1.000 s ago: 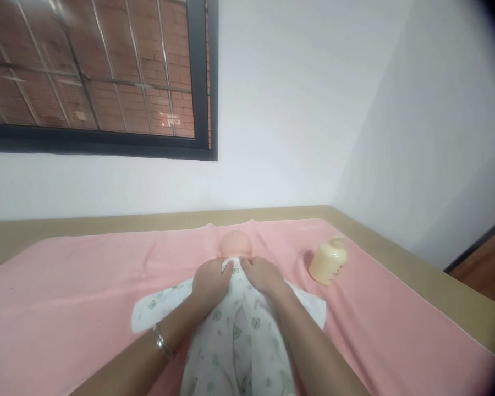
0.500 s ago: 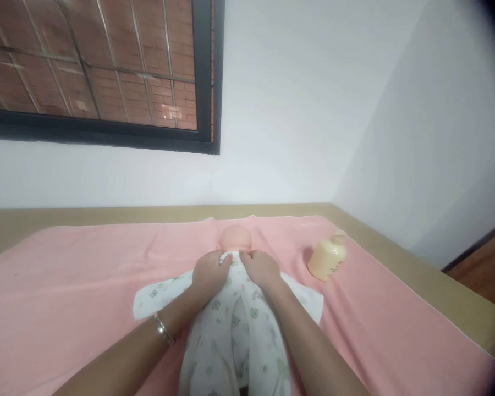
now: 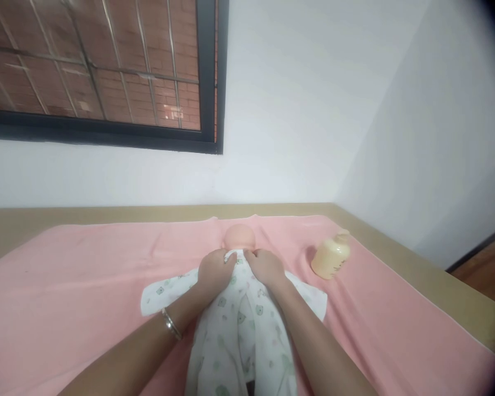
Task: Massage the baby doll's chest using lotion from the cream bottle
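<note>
A baby doll lies on a pink towel (image 3: 78, 286), its bald head (image 3: 240, 237) pointing away from me. It wears a white garment (image 3: 239, 330) printed with small green figures. My left hand (image 3: 213, 272) pinches the left side of the garment's neckline just below the head. My right hand (image 3: 264, 266) pinches the right side of the same neckline. The two hands sit close together at the doll's neck, fingers curled on the cloth. A thin bracelet (image 3: 171, 324) circles my left wrist.
A pale yellow pump bottle (image 3: 330, 256) lies on its side on the towel to the right of the doll. The towel covers a tan surface (image 3: 437, 286) set into a corner of white walls. A dark-framed window (image 3: 103, 71) is upper left.
Both hands stay at the garment's neckline with hardly any movement. The view has shifted slightly, so doll and bottle sit a little further right.
</note>
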### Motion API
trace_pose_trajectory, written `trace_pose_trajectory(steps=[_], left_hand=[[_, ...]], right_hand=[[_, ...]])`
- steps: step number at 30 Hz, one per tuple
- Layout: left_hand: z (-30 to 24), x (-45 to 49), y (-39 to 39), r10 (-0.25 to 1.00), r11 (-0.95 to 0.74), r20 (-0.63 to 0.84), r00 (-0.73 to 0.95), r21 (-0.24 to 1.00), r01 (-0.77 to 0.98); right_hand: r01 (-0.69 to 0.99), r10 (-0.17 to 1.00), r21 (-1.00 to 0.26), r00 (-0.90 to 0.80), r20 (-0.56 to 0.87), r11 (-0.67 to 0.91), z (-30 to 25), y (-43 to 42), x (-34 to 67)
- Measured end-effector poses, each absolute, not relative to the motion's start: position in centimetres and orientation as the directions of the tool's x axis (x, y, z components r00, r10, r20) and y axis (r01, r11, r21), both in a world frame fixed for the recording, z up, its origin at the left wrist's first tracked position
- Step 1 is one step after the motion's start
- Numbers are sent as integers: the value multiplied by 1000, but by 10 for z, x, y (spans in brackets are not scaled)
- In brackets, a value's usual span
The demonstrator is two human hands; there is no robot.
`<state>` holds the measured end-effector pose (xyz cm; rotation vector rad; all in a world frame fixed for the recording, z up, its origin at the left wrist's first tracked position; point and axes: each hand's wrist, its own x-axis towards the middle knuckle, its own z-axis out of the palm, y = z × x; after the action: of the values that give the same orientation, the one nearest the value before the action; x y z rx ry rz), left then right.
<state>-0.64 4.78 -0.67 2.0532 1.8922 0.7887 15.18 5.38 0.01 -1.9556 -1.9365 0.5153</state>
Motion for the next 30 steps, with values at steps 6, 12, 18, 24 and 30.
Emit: trace_pose_trajectory(steps=[6,12,18,24,30], left_hand=[[-9,-8,47,970,-147,241,19,528,837],[-10,-8,47,969,-148,245,18,523,839],[-16,-9,51,968,-138,250,5,521,843],[-17,-9,51,966,-146,259,7,521,841],[-17,-9,51,967,-147,256,8,526,838]], right_hand=[[867,1000,-498,10,1,-8,0,54,151],[857,1000,-515,14,-12,-18,2,53,150],[839,1000,-544,18,-20,-26,2,52,150],[841,998,-539,26,-56,-52,6,51,149],[852,997,-520,22,-77,-59,6,51,149]])
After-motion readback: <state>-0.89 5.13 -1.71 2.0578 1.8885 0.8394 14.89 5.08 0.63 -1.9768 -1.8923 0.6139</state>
